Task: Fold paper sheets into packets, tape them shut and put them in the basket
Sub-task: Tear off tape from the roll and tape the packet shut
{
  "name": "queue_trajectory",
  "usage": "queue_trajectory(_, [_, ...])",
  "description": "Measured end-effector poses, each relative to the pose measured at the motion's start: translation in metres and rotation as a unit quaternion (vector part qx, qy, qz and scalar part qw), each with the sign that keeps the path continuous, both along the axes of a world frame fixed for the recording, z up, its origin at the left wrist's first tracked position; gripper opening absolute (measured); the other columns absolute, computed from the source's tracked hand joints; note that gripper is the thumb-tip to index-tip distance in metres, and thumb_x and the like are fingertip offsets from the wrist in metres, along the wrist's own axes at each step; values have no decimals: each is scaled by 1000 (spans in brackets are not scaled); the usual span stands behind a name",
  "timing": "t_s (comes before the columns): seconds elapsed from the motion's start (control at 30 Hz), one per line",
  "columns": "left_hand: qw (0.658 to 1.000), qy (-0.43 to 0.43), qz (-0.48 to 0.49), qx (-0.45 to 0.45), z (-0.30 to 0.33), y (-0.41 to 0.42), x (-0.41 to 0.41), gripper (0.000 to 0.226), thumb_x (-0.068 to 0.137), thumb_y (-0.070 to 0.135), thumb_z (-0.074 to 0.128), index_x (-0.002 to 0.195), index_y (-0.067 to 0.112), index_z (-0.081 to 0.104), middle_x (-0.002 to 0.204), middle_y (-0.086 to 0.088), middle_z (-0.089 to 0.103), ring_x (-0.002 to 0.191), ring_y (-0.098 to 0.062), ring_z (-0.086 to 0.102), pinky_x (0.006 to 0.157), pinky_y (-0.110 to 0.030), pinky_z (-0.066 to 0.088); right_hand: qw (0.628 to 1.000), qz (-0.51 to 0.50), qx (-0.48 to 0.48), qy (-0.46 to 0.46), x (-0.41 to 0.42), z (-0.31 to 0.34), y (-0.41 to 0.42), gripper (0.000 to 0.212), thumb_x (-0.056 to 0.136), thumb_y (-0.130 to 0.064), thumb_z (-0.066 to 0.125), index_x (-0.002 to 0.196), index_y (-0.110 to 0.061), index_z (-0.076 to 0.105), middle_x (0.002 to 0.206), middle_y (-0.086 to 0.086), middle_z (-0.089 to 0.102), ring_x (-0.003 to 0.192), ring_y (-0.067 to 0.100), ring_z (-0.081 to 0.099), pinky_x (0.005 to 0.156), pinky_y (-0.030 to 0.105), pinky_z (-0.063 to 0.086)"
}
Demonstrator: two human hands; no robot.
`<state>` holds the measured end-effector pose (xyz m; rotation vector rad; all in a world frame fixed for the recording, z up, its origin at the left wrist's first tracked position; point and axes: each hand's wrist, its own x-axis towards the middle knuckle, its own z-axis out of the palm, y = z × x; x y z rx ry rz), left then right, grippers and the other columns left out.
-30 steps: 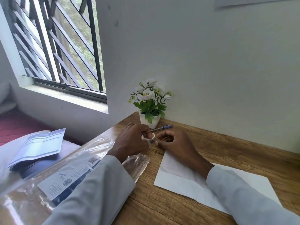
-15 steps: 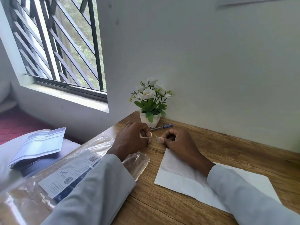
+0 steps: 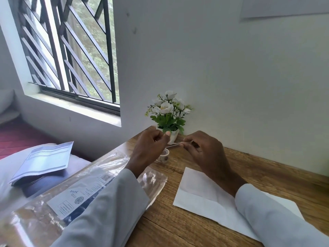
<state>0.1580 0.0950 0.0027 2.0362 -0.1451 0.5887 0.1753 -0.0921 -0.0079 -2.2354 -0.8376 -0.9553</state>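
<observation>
Paper [image 3: 204,196]: folded white sheet, flat on the tabletop [image 3: 178,229] in the lower right of the frame, partly under the right sleeve; its long axis runs from centre toward the lower right corner.
Tape roll [image 3: 164,155]: lies on the tabletop at mid-frame, just past the paper's upper left corner, below the left hand.
Left hand [image 3: 149,148]: raised over the roll, fingers curled with the thumb up; whether its grip holds the strip's end cannot be told.
Right hand [image 3: 204,150]: the grip pinches a short tape strip [image 3: 175,144] that points left toward the left hand.
Key relation: the strip hangs above and beyond the paper's far edge, so it likely must come down and toward the viewer; the right hand is nearer the paper.
Basket: not in view.
Flower pot [image 3: 173,136]: behind the hands, against the wall.
</observation>
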Motion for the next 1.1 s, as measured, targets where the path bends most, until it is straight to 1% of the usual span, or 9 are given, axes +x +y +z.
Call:
queue_trajectory(0.1, [983,92,-86,-134,15,-7,-13,45,89,42,62,59,10,71,61,1,65,57,-4,59,53,-15,45,988,-4,-69,-139,-9,16,-12,19,90,-26,66,91,-8,73,86,5,71,69,11,63,66,2,35])
queue_trajectory(0.23, [945,178,-214,-174,20,-14,-22,34,90,33,63,62,16,74,63,2,64,66,-14,51,60,-26,38,961,-3,-142,-236,-29,31,-38,27,97,-28,60,90,-6,73,87,7,71,70,18,66,57,26,54])
queue_trajectory(0.37, [927,186,-278,-171,20,-30,-32,19,75,26,69,79,9,75,82,-15,69,80,-22,53,64,-26,39,949,-27,-181,-258,-55,34,-68,23,95,-25,65,88,-5,74,88,9,72,68,21,66,52,31,54])
queue_trajectory(0.5, [923,192,-316,-111,20,-52,-43,13,83,18,70,72,11,73,74,-6,70,79,-18,53,64,-23,39,946,-54,-226,-227,-84,27,-96,26,96,-27,61,90,-5,74,89,9,72,69,19,67,54,26,53])
queue_trajectory(0.63, [936,180,-301,-39,24,-68,-51,17,87,15,66,78,4,74,75,-2,73,69,-6,52,61,-23,36,968,-83,-201,-125,-109,26,-121,20,94,-29,63,92,-12,73,90,1,70,71,16,66,57,30,54])
queue_trajectory(0.73, [940,160,-301,-8,29,-81,-58,18,88,18,68,80,3,74,74,4,74,63,7,58,62,-18,40,994,-86,50,49,-134,29,-131,18,85,-35,71,91,-18,74,85,-8,72,71,9,68,61,31,56])
queue_trajectory(0.83, [942,119,-309,58,36,-94,-62,11,86,17,71,76,13,75,76,7,75,75,-2,69,69,-21,54,950,-57,244,187,-155,36,-134,22,75,-37,73,86,-18,75,76,0,75,67,20,71,64,34,60])
queue_trajectory(1.0, [893,9,-331,304,54,-119,-71,10,85,25,68,83,18,74,72,13,67,68,-8,59,59,-30,50,887,-5,308,343,-167,38,-142,33,66,-30,80,90,-8,75,82,6,76,75,20,72,68,34,61])
queue_trajectory(1.1, [856,-32,-332,395,65,-139,-75,7,84,27,64,84,26,71,69,17,59,73,-10,59,58,-25,45,862,-15,323,391,-167,34,-146,24,70,-15,83,89,-3,73,85,14,76,74,18,72,69,32,61])
